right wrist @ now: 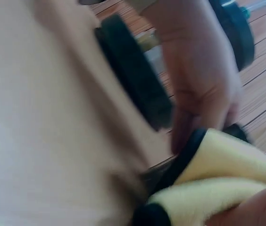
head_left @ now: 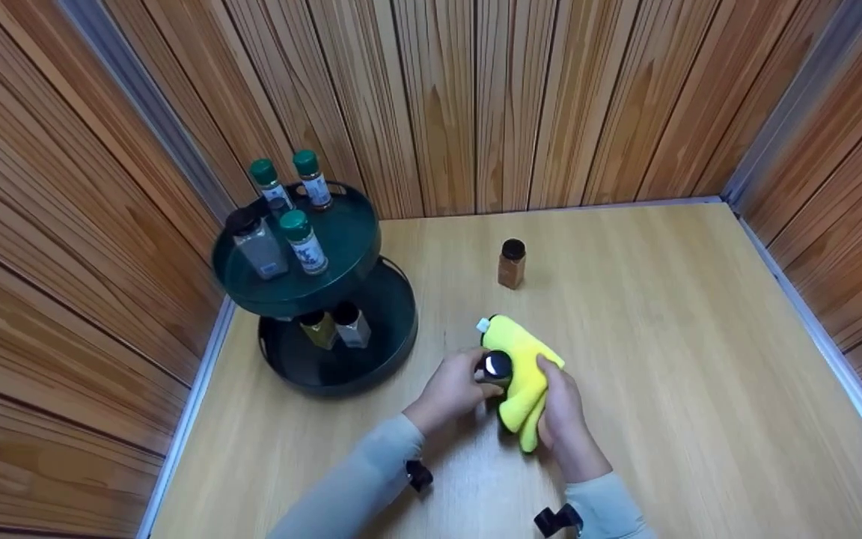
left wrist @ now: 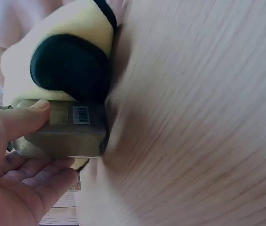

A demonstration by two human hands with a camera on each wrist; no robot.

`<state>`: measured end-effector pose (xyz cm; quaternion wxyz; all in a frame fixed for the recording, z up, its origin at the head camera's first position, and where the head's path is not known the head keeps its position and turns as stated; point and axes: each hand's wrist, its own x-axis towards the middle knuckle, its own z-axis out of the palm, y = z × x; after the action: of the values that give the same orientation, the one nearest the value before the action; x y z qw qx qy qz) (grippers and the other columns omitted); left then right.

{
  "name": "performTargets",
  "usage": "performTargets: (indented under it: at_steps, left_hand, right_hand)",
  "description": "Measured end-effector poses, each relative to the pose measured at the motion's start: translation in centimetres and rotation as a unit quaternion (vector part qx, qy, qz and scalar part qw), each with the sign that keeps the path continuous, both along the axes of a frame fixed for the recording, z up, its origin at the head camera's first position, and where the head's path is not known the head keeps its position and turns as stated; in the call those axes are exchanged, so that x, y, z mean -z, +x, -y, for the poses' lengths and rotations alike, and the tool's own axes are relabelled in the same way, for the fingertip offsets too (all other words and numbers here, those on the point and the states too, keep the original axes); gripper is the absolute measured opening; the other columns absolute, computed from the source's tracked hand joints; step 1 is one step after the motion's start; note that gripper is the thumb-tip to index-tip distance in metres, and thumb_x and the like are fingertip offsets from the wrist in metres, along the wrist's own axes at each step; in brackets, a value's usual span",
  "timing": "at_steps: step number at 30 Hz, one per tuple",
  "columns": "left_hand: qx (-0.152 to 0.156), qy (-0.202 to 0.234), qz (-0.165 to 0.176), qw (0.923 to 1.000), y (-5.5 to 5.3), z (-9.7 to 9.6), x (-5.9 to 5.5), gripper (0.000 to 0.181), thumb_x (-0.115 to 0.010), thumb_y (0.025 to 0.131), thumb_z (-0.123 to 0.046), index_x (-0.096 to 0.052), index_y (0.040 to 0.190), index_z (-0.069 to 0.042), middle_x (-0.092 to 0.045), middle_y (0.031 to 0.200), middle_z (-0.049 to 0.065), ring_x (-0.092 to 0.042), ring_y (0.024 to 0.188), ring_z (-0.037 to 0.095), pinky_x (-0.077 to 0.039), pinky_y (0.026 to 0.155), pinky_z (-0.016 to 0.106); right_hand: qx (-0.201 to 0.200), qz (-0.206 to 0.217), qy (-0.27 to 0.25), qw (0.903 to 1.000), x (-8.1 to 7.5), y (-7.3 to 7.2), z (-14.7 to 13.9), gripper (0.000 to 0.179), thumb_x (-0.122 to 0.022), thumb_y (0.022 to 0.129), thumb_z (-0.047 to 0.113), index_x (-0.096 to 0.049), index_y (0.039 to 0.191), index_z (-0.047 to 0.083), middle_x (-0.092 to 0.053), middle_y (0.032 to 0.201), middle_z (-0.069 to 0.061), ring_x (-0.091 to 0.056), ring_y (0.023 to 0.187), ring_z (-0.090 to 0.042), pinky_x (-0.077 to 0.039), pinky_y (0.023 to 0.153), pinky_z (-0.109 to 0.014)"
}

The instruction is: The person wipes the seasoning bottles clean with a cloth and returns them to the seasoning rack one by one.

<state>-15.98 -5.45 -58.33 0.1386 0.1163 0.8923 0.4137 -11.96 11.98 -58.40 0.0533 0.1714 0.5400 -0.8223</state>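
Observation:
My left hand (head_left: 450, 391) grips a spice jar (head_left: 496, 365) with a black cap, at the near middle of the table. In the left wrist view the squarish jar (left wrist: 69, 136) shows a barcode label, with the thumb on one side and the fingers below. My right hand (head_left: 563, 419) holds a folded yellow cloth (head_left: 527, 364) with dark edging. The cloth lies against the jar's right side. In the right wrist view the cloth (right wrist: 227, 160) hides most of the jar.
A dark green two-tier round rack (head_left: 356, 239) stands at the left, with several jars on its top tier and black-capped jars (head_left: 352, 329) below. Behind the cloth stands a brown spice jar (head_left: 512, 269) with a black cap. Wood-panelled walls (head_left: 506, 105) border the table.

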Motion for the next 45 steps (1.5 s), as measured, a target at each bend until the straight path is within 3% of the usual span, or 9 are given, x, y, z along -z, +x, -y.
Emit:
performTargets:
  at_steps: [6,10,15,19,24,29,34,38,45]
  left_hand:
    - [0.013,0.020,-0.014,0.9996,0.0,0.0,0.3,0.054,-0.083,0.085,-0.009,-0.063,0.135,-0.016,-0.068,0.133,0.001,-0.060,0.126,0.016,-0.046,0.111,0.038]
    - [0.011,0.018,-0.010,0.9997,0.0,-0.1,0.1,0.055,-0.082,0.086,-0.010,-0.062,0.136,-0.020,-0.067,0.134,0.001,-0.060,0.126,0.015,-0.047,0.110,0.037]
    - [-0.006,-0.009,0.015,0.9998,0.0,-0.2,-0.2,0.055,-0.083,0.087,-0.015,-0.061,0.138,-0.020,-0.065,0.135,-0.001,-0.060,0.121,0.010,-0.048,0.108,0.035]
    - [0.002,-0.003,0.005,1.0000,0.0,-0.1,0.2,0.054,-0.084,0.086,-0.015,-0.062,0.136,-0.019,-0.067,0.132,-0.001,-0.061,0.119,0.010,-0.049,0.107,0.035]
    - [0.018,0.016,-0.004,0.9997,0.2,0.1,0.5,0.056,-0.083,0.086,-0.011,-0.062,0.136,-0.023,-0.067,0.134,-0.001,-0.061,0.126,0.014,-0.047,0.110,0.037]
    - [0.017,0.001,-0.013,0.9998,0.0,0.0,0.2,0.055,-0.083,0.086,-0.013,-0.062,0.136,-0.019,-0.067,0.133,0.000,-0.061,0.124,0.013,-0.047,0.109,0.035]
    - [0.006,-0.012,0.005,0.9999,0.0,-0.1,-0.1,0.053,-0.083,0.087,-0.015,-0.062,0.136,-0.015,-0.067,0.130,0.000,-0.062,0.118,0.011,-0.049,0.107,0.034]
    - [0.016,-0.006,-0.001,0.9999,0.0,0.0,0.1,0.053,-0.082,0.087,-0.013,-0.063,0.136,-0.016,-0.067,0.130,-0.001,-0.061,0.120,0.011,-0.048,0.107,0.034]
    - [0.022,0.011,-0.032,0.9992,0.1,0.1,0.1,0.052,-0.082,0.085,-0.007,-0.064,0.133,-0.019,-0.069,0.130,0.000,-0.062,0.123,0.015,-0.047,0.109,0.035]
  right_hand:
    - [0.001,-0.046,-0.029,0.9985,-2.7,0.3,-0.1,0.042,-0.047,0.108,0.034,-0.051,0.128,-0.003,-0.064,0.106,-0.007,-0.064,0.092,-0.017,-0.056,0.082,-0.032]
    - [0.010,-0.039,-0.010,0.9992,-1.5,0.3,0.2,0.043,-0.046,0.109,0.035,-0.053,0.127,-0.003,-0.065,0.104,-0.006,-0.064,0.092,-0.017,-0.056,0.083,-0.031]
    - [0.005,0.008,0.033,0.9994,0.5,0.1,0.7,0.044,-0.046,0.108,0.038,-0.056,0.125,-0.001,-0.067,0.106,-0.008,-0.065,0.093,-0.016,-0.055,0.085,-0.028]
    - [-0.005,0.021,0.029,0.9993,-0.6,-0.1,0.3,0.043,-0.047,0.108,0.037,-0.054,0.127,-0.001,-0.066,0.107,-0.006,-0.064,0.093,-0.016,-0.055,0.084,-0.028]
    - [0.011,-0.014,-0.005,0.9998,-2.0,0.3,0.1,0.044,-0.048,0.107,0.035,-0.053,0.128,-0.003,-0.064,0.106,-0.008,-0.064,0.092,-0.018,-0.056,0.082,-0.032]
    - [0.012,0.000,0.033,0.9994,-0.8,0.4,0.5,0.042,-0.047,0.108,0.037,-0.056,0.123,-0.001,-0.067,0.100,-0.004,-0.065,0.089,-0.016,-0.055,0.082,-0.029]
    - [0.000,0.034,0.074,0.9967,0.3,0.1,0.6,0.040,-0.048,0.107,0.037,-0.060,0.114,-0.001,-0.067,0.091,-0.004,-0.065,0.083,-0.016,-0.054,0.078,-0.027]
    - [-0.011,0.029,0.064,0.9974,-0.9,-0.1,0.1,0.041,-0.048,0.107,0.037,-0.057,0.120,-0.001,-0.066,0.097,-0.005,-0.064,0.087,-0.016,-0.054,0.080,-0.028]
    - [-0.001,-0.036,0.010,0.9993,-3.1,0.1,0.0,0.044,-0.047,0.108,0.034,-0.054,0.126,-0.006,-0.065,0.102,-0.009,-0.065,0.089,-0.018,-0.057,0.080,-0.032]
